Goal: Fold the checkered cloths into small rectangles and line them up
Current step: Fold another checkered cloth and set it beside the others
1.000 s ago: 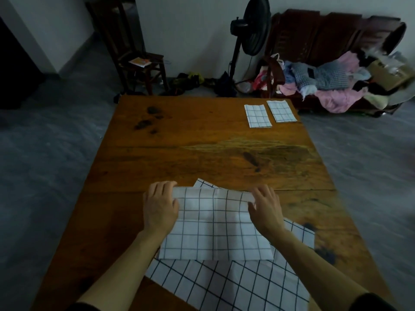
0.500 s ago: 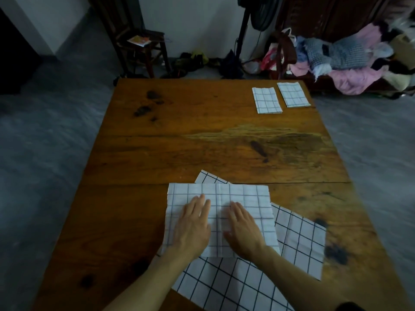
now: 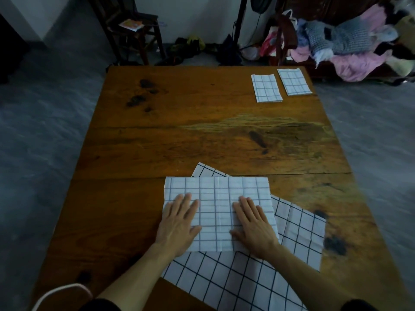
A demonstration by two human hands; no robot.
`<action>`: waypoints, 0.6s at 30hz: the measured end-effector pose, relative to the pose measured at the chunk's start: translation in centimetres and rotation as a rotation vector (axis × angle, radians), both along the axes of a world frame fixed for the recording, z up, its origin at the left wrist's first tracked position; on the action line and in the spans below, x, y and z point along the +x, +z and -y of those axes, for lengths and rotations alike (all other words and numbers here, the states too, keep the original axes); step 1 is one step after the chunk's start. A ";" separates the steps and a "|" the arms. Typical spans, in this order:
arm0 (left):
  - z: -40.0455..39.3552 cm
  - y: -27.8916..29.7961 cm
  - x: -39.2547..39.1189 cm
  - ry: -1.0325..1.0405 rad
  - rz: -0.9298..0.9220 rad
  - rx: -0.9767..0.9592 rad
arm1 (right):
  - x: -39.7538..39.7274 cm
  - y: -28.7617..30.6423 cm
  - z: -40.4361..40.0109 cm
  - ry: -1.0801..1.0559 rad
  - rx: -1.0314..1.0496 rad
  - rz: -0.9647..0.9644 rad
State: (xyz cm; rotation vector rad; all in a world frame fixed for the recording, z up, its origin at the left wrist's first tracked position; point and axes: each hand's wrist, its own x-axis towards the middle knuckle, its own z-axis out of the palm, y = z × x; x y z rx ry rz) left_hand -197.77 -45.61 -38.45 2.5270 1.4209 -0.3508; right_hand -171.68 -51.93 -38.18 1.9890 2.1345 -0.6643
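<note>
While both hands lie flat on the cloth: this is a smoothing step, I think, in the middle of a fold.
Left hand: the left hand (image 3: 179, 225) presses on the near left part of the half-folded cloth (image 3: 216, 198), fingers straight, gripping nothing.
Right hand: the right hand (image 3: 253, 227) presses on the near right part of the same cloth, fingers straight too, gripping nothing.
Where the cloth is: it lies near the front edge of the wooden table (image 3: 202, 122), on top of an open cloth (image 3: 258, 272) that is spread flat and turned a bit crooked.
Done: two small folded cloths, the left one (image 3: 266, 88) and the right one (image 3: 293, 81), sit side by side at the far right corner, just apart.
Left to do: the cloth under the hands looks too big yet, so it needs more folds, then a place in the row. The open cloth below is not folded at all.
What changed: half a second ago the hands were close together near the middle. Now they have slid apart toward the sides. The cloth stayed in the same spot.
</note>
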 end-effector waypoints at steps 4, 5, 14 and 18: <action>0.4 0.4 -0.3 0.072 0.018 0.028 | 0.2 0.5 0.8 -0.042 -0.026 0.018; 0.8 0.6 0.0 0.066 0.039 0.026 | -0.3 0.8 1.0 -0.047 -0.023 0.008; 4.7 0.7 2.3 -0.036 0.115 0.032 | -3.9 0.6 3.1 -0.008 -0.004 -0.008; 4.5 0.0 0.0 -0.051 0.092 0.021 | -2.4 0.6 4.0 -0.044 -0.037 0.029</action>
